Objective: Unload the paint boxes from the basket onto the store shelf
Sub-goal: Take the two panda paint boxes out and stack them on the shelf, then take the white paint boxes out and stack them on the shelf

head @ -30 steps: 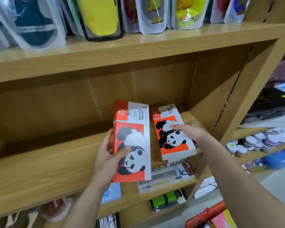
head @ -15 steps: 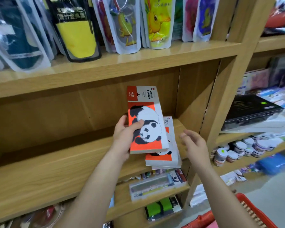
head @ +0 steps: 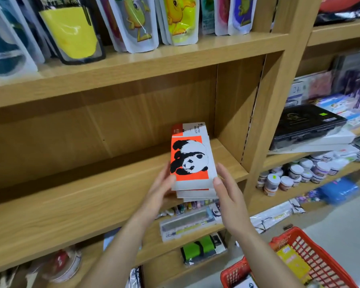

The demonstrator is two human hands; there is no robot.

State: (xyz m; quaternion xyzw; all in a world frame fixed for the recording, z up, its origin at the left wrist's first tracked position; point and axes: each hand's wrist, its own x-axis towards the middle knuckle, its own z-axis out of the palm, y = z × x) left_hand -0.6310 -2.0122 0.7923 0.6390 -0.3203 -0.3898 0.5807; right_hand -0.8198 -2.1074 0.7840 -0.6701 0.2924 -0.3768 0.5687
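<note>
While the stack of panda-print watercolour boxes is lying flat at the right end of the shelf, the left hand and right hand are pressing its front corners with straight fingers, gripping nothing; the red basket is sitting below right.

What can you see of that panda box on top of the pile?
The top paint box looks like flat white cardboard, with a panda on an orange panel and WATER COLOUR printed at its far end. It lies on similar boxes on the wooden shelf; left hand and right hand touch its near corners.
</note>
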